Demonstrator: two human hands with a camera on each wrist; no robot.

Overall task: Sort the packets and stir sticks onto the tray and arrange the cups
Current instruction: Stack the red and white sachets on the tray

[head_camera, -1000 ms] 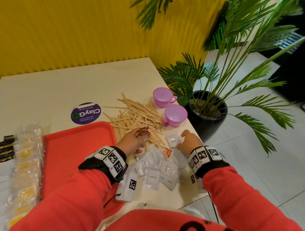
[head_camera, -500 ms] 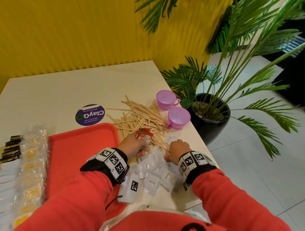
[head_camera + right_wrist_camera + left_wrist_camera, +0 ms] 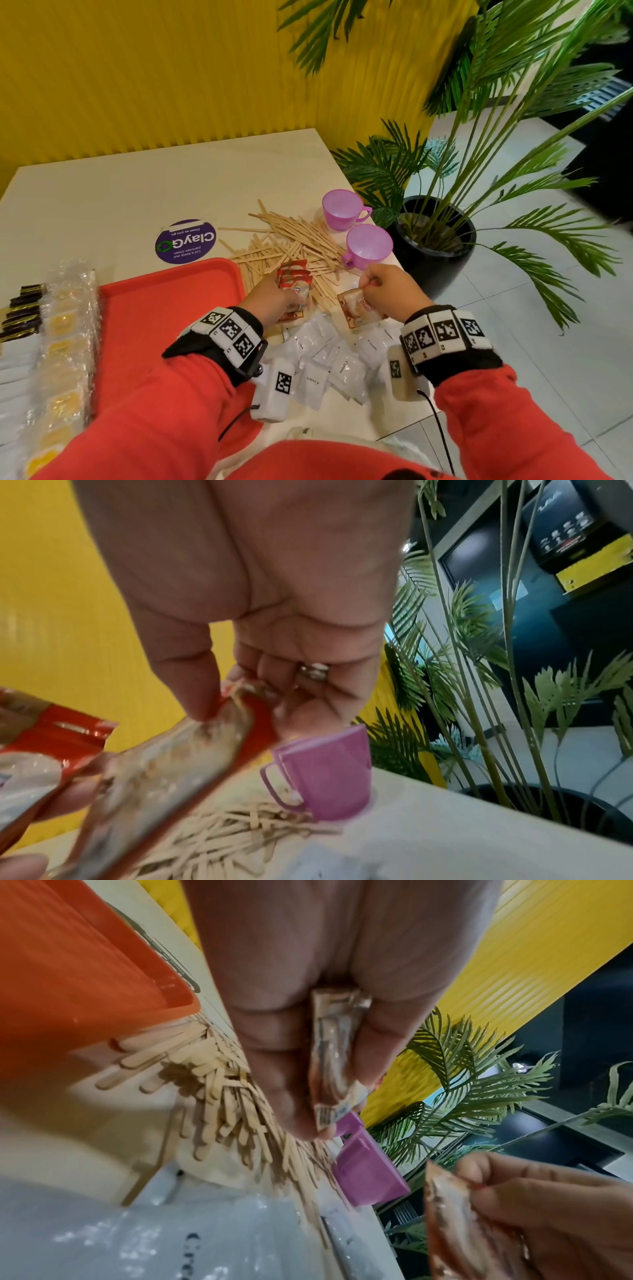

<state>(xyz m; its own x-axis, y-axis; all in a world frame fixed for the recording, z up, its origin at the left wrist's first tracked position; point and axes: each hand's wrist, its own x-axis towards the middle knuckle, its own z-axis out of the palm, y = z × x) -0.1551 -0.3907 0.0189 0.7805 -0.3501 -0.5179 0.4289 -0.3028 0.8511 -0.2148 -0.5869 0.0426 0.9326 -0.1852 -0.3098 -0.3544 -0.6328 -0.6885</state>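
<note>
Two hands work here. We see the red tray (image 3: 164,308) on the left. Our left hand (image 3: 270,298) grips a stack of red packets (image 3: 294,284) beside it. Our right hand (image 3: 387,291) pinches one red packet (image 3: 359,308) above the white packets (image 3: 342,363), near the stir sticks (image 3: 294,240) and purple cups (image 3: 368,245).

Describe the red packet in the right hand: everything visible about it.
The red packet is a small flat sachet of glossy foil or plastic, red along its edges, with a pale printed picture on its face; the print is too blurred to read. The right hand pinches it by its top edge between thumb and fingertips, so it hangs tilted, lifted above the white creamer packets on the table. It appears sealed. It does not touch the stack of similar packets in the left hand.
</note>
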